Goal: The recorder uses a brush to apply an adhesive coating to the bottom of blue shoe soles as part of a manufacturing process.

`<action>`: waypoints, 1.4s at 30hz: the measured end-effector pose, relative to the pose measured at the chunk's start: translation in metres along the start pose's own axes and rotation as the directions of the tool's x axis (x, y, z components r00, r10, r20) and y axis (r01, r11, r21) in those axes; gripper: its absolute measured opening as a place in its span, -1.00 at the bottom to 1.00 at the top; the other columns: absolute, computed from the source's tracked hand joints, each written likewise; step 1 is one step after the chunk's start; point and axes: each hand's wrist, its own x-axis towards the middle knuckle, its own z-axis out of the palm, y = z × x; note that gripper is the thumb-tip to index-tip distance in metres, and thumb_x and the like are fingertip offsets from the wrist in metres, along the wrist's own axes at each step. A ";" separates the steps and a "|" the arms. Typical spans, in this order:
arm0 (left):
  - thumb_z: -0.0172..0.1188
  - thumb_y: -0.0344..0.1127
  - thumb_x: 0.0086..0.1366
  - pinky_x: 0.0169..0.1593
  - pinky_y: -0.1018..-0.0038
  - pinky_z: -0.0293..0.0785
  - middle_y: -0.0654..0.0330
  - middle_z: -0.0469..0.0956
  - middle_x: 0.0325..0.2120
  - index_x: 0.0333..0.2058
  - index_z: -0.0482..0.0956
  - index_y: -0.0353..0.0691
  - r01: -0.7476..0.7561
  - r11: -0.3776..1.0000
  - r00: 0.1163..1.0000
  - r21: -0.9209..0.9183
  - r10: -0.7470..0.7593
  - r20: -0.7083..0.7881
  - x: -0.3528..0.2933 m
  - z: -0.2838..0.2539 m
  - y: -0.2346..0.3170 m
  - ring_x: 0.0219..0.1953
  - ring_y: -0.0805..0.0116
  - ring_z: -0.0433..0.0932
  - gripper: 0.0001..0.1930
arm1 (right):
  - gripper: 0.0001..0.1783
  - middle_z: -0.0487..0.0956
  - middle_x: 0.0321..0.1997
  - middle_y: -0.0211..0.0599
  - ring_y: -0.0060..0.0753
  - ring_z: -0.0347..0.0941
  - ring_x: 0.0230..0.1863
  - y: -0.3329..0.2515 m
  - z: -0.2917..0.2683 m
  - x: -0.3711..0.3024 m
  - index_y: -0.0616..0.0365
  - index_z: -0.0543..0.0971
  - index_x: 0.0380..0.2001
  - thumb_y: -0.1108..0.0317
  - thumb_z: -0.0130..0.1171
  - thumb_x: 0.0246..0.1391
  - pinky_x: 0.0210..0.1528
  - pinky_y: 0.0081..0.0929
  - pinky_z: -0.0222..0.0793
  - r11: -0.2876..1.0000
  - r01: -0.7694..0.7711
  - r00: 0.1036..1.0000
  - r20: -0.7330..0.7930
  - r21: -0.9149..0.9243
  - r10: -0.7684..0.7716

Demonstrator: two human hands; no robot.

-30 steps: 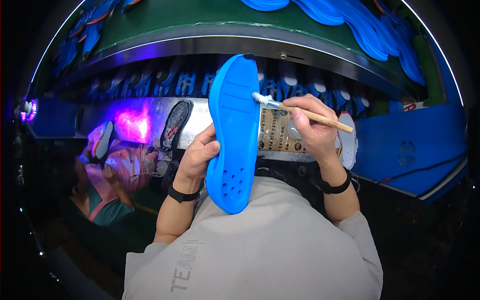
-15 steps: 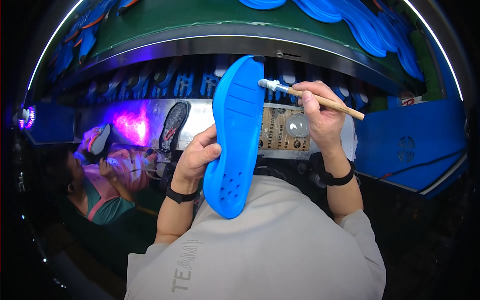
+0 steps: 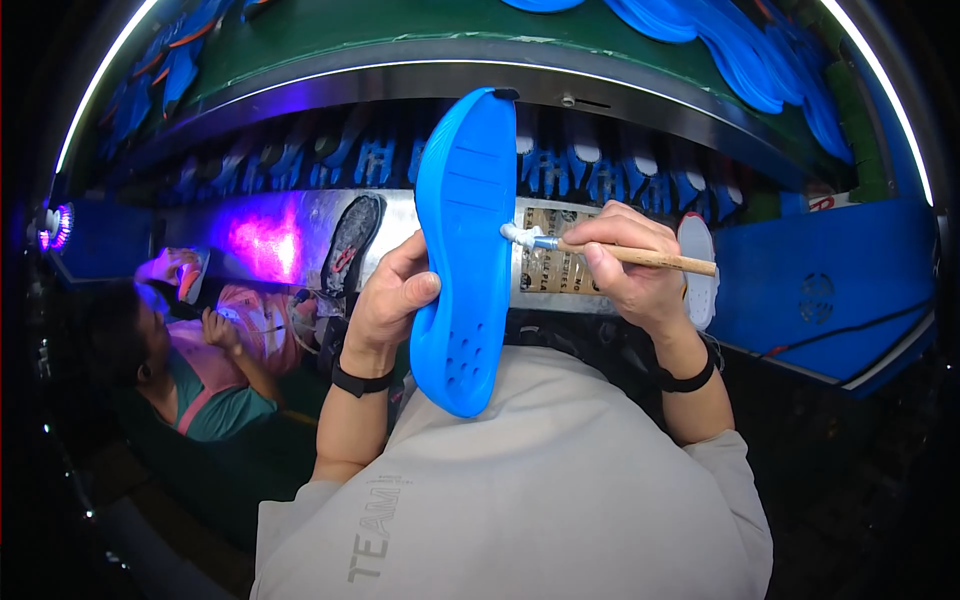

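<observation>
My left hand [image 3: 392, 302] grips a long blue shoe sole [image 3: 472, 215] by its left side, thumb on the face. The sole stands nearly upright in view, with a small dark patch at its far tip and several round holes near its close end. My right hand [image 3: 635, 265] is closed on a wooden-handled brush [image 3: 640, 257]. White, paste-like matter coats the bristles, which meet the sole's right edge about midway along. Under the right hand lies a brown printed sheet [image 3: 545, 275] on the metal bench.
A dark grey shoe upper [image 3: 353, 245] lies left on the bench [image 3: 210, 215]. A white sole [image 3: 698, 262] is at the right. Blue soles [image 3: 690, 25] rest on the green belt [image 3: 400, 35] beyond a metal rail. Shoes hang below it. A co-worker [image 3: 215, 370] sits left, holding a shoe.
The brush has moved down along the sole's right edge toward me. The sole has shifted slightly away. A round dish seen on the brown sheet is now hidden by my right hand.
</observation>
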 end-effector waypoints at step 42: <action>0.09 -0.13 0.41 -0.11 0.24 0.58 0.05 0.64 -0.17 -0.03 0.57 -0.34 -0.288 0.164 0.616 0.944 0.786 0.051 0.186 -0.205 0.260 -0.18 0.12 0.65 -0.63 | -0.80 0.54 -0.38 -0.34 -0.63 0.40 -0.38 -0.005 -0.034 -0.077 0.33 0.61 -0.27 0.40 0.09 0.21 -0.28 -0.66 0.31 0.899 -0.336 0.782 -0.449 0.280 0.432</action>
